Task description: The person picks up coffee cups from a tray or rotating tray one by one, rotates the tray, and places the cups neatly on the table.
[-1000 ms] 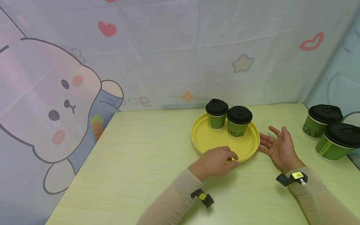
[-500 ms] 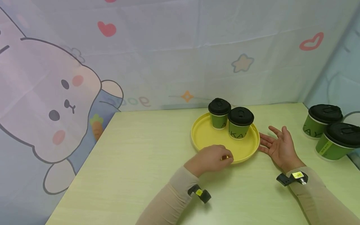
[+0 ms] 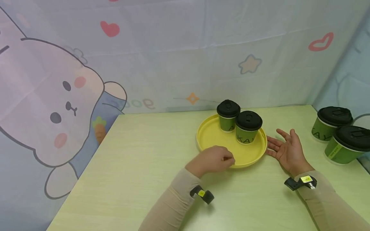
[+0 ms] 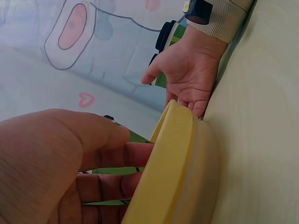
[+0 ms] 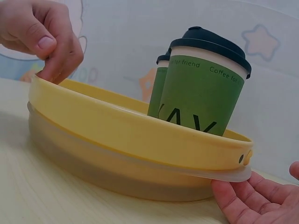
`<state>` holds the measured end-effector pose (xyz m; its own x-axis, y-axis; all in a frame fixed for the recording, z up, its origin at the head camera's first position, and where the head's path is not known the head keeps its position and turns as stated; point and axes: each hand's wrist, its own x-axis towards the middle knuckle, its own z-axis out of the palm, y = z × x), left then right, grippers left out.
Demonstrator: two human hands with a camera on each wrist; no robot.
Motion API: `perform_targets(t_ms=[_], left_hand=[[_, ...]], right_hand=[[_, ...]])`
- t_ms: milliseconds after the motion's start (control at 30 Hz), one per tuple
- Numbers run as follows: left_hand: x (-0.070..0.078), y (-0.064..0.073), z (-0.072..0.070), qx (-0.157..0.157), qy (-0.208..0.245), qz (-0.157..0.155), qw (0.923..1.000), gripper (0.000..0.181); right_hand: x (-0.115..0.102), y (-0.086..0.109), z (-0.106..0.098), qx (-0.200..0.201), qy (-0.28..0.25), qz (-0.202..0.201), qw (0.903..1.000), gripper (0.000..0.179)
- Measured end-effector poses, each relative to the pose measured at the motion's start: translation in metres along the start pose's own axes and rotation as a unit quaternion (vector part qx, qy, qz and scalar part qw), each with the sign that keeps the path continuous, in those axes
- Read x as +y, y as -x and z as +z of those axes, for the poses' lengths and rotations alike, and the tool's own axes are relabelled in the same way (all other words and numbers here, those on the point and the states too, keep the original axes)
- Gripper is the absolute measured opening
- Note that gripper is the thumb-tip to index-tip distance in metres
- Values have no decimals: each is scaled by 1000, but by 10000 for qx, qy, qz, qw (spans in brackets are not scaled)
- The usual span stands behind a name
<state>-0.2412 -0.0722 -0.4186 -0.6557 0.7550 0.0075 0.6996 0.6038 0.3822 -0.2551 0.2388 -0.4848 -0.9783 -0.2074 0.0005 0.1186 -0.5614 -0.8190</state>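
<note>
A round yellow turntable (image 3: 215, 138) with a raised rim sits on a pale base (image 5: 117, 179). Two lidded green paper coffee cups stand on it: the rear cup (image 3: 227, 123) and the front cup (image 3: 246, 134), both with black lids. My left hand (image 3: 211, 160) is at the near rim, its fingers (image 4: 117, 184) reaching inside and their tips hidden behind the rim; the thumb lies above them, off the rim. My right hand (image 3: 287, 154) lies palm up at the right side, fingertips (image 5: 224, 191) touching the base edge under the rim.
Two larger lidded green cups stand at the table's right, one farther cup (image 3: 322, 130) and one nearer cup (image 3: 342, 152). A printed cloth (image 3: 162, 64) hangs behind the table (image 3: 138, 144). Each wrist wears a small black camera.
The turntable has turned clockwise as seen from above: its cups shifted right, the front one also slightly nearer. My left hand slid left along the near rim, its fingers drawing together. The right hand stayed still.
</note>
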Motion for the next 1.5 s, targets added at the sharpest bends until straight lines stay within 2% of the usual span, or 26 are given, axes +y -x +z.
perform_targets(t_ms=[233, 633, 733, 800, 833, 867, 933, 1033, 1100, 1167, 1267, 1500], left_hand=[[-5, 0, -3, -136, 210, -124, 9996, 32], [-9, 1, -5, -165, 338, -349, 9987, 35], [-11, 4, -9, 140, 237, -333, 9991, 28], [-14, 6, -13, 623, 134, -300, 9975, 25], [-16, 7, -15, 963, 84, -275, 9949, 24], [-19, 8, -16, 1353, 66, -277, 9904, 23], [-25, 10, -20, 2217, 108, -300, 9746, 24], [-38, 14, -23, 3377, 414, -553, 9387, 26], [-48, 17, -24, 3833, 787, -863, 9162, 30], [-58, 19, -22, 4019, 1188, -1227, 8996, 35], [-72, 21, -17, 4042, 1795, -1679, 8810, 43], [-95, 17, 5, 3973, 2918, -2295, 8393, 51]], right_hand=[[-1, 0, 1, 21, -2, 9, 10000, 82], [-1, 1, -1, 59, -62, 20, 10000, 82], [0, 1, -1, 56, -67, 9, 10000, 82], [1, 0, -1, 56, -59, 1, 10000, 82], [1, 0, -1, 58, -56, 2, 10000, 82], [1, 0, -1, 58, -41, 6, 10000, 82], [1, 0, -1, 59, -24, 13, 10000, 82], [1, 0, 0, 56, -11, 15, 10000, 82], [1, 0, 0, 54, -2, 4, 10000, 81], [1, 0, 1, 57, 9, -9, 10000, 81], [1, 0, 1, 68, 42, -23, 10000, 81], [0, 0, 2, 89, 112, -20, 9999, 83]])
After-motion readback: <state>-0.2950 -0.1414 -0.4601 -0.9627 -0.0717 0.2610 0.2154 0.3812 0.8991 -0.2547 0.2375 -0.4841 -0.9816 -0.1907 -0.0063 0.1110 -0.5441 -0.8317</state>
